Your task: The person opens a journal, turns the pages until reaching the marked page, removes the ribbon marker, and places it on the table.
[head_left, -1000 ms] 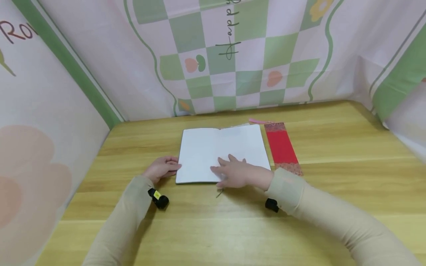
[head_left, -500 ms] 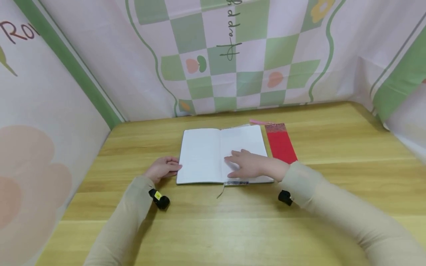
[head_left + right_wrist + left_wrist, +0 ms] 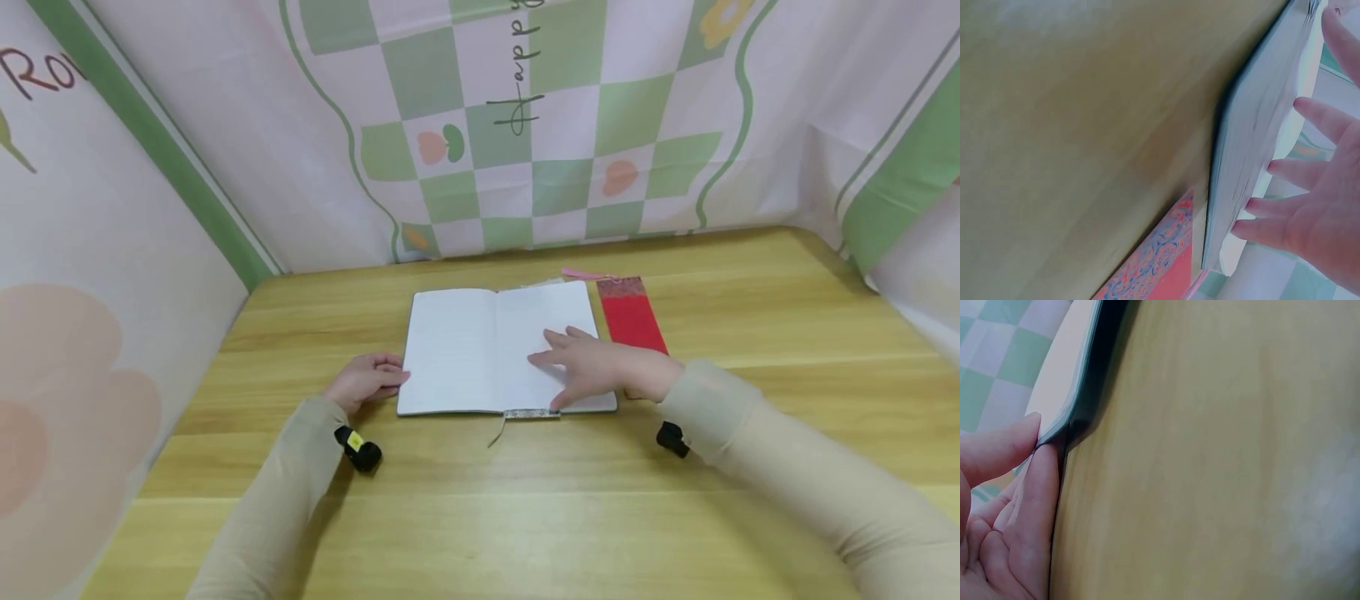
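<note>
An open notebook (image 3: 453, 350) with blank-looking white pages lies flat on the wooden table. At its left edge my left hand (image 3: 366, 381) pinches the lower part between thumb and finger; the left wrist view shows the thumb (image 3: 1004, 447) on the page edge. My right hand (image 3: 588, 367) is spread over the right page, fingers apart, its fingertips touching the paper. A narrow patterned strip (image 3: 531, 413) shows under the notebook's near edge, and a thin ribbon (image 3: 497, 432) hangs from the spine. Most of the strip is hidden.
Right of the notebook lies a red bookmark (image 3: 633, 325) with patterned ends, partly behind my right hand, with a pink tassel (image 3: 587, 274) at its far end. A pale corner (image 3: 543, 283) sticks out behind the notebook. Printed cloth (image 3: 491, 179) hangs along the table's back edge.
My right hand has slid from the spine to the right across the page, uncovering the patterned strip and ribbon at the near edge. The left hand has stayed in place.
</note>
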A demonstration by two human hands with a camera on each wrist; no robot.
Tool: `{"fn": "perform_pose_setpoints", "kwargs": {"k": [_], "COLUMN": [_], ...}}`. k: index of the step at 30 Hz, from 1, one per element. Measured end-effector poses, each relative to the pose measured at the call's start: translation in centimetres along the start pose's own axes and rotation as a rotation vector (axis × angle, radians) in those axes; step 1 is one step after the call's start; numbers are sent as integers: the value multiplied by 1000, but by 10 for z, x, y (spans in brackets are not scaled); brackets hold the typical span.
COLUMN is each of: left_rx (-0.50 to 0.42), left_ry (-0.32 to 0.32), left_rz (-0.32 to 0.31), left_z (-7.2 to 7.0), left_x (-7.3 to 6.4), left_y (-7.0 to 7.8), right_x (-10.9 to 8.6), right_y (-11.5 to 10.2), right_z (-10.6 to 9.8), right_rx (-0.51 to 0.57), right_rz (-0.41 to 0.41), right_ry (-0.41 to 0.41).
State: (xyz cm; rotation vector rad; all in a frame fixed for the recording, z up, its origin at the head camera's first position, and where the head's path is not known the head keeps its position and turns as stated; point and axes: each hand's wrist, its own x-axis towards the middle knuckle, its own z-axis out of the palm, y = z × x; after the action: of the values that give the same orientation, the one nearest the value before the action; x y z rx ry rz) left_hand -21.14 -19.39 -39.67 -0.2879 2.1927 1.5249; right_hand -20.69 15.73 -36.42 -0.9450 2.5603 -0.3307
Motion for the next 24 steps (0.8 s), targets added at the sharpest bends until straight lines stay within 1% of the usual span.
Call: {"fn": "perform_pose_setpoints", "kwargs": {"k": [6,16,24], "left_rx": [3,11,21], "left_ry": [7,3,5], "left_rz": [-14,13,7], "left_z": [0,0,0], "left_x": [0,0,0], "left_y": [0,1,0], "right_x": [-3,-5,-8], "right_y": [-1,-7,-11], "right_z": [-1,-4,-2], "right_rx": [33,-2,-10], "right_rz": [-12,-8,-14], "right_ry": [-8,-36,-22]}}
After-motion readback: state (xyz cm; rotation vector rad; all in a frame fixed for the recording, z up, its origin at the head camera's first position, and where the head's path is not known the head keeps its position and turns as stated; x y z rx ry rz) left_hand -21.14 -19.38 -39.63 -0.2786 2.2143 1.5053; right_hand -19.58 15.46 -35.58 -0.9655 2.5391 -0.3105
